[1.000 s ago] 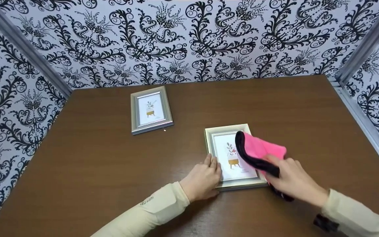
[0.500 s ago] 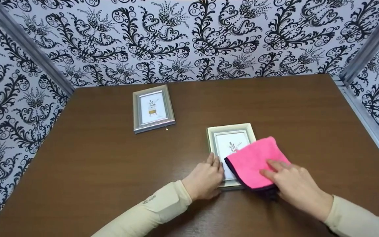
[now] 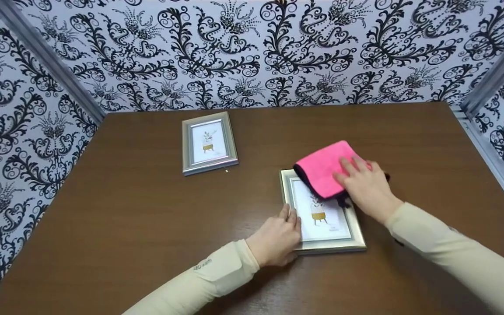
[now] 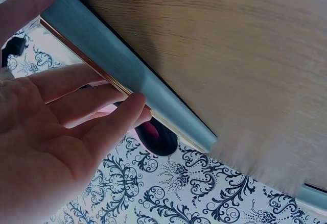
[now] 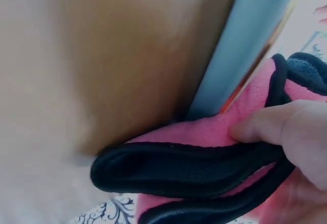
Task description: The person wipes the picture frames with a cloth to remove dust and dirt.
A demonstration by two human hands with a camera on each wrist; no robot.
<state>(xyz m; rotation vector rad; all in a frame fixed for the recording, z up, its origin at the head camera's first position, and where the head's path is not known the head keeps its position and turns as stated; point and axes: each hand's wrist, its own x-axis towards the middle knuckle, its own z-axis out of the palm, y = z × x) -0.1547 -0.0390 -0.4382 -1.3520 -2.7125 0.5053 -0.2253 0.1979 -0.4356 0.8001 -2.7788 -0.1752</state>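
Gripping the picture frame (image 3: 325,222) is your left hand (image 3: 276,239). Beneath the straight fingers of your right hand (image 3: 366,187) lies black-edged pink cloth (image 3: 321,169).

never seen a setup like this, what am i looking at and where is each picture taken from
No machine here, just a person's two bare hands. The wide view comes from a camera on the head; the two close ones from cameras on the wrists. A farther picture frame and a nearer picture frame lie on the brown table. The left hand holds the nearer one at its side; the right hand holds a folded pink cloth over that frame's far right corner.
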